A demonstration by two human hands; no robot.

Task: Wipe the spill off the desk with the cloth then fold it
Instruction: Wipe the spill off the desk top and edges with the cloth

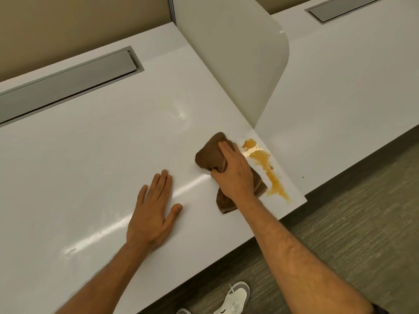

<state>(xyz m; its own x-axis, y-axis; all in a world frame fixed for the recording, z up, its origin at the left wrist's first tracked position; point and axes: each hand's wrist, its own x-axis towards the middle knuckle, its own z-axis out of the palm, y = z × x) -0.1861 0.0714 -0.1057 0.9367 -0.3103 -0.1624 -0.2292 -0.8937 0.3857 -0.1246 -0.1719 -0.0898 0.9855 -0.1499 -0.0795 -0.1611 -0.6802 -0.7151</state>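
We see a smooth, glossy white bench [90, 166] with a sharp corner at its right end, light streaking across its surface. Our right hand [233, 173] grips a bunched brown cloth [209, 155], soft and nappy like terry; its fingers [226, 150] curl over the top of the wad and the thumb tucks under the near fold, while a loose flap trails out beneath the wrist. The cloth lies on the bench near that right corner, its right edge touching an amber, syrupy spill [267, 168] that runs in an irregular streak along the bench's right edge, with a pale smear cutting through its upper part. Our left hand [154, 211] lies flat on the bench, fingers straight and close together, holding nothing, well apart from the cloth. A curved white divider panel [226, 64] rises behind, and a grey rectangular flap [68, 85] is recessed in the bench top.
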